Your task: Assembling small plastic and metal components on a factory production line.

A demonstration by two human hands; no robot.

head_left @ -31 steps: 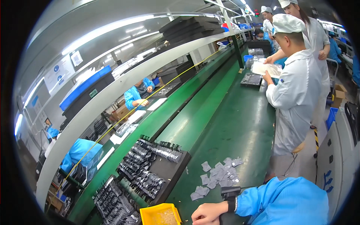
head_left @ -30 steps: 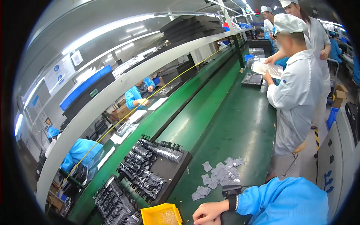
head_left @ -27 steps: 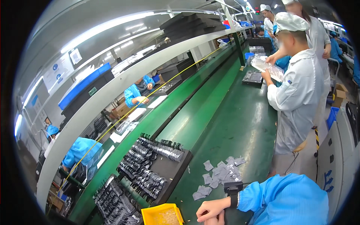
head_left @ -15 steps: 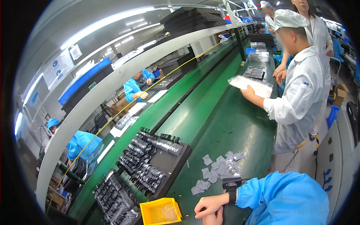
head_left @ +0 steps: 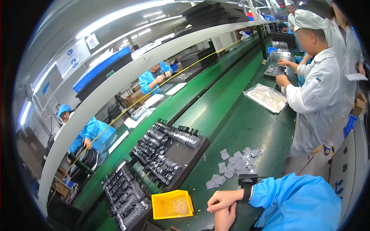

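We see a long green-topped table (head_left: pixel 239 127) | long white overhead shelf (head_left: pixel 127 82) above its conveyor | bright ceiling strip lights (head_left: pixel 127 21) | pale walls.

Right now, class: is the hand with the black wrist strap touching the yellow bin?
Apart. The head view shows bare green bench between the strapped hand and the yellow bin.

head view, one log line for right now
hands: clasped, empty | yellow bin: left of them | grey pouches: loose on green bench
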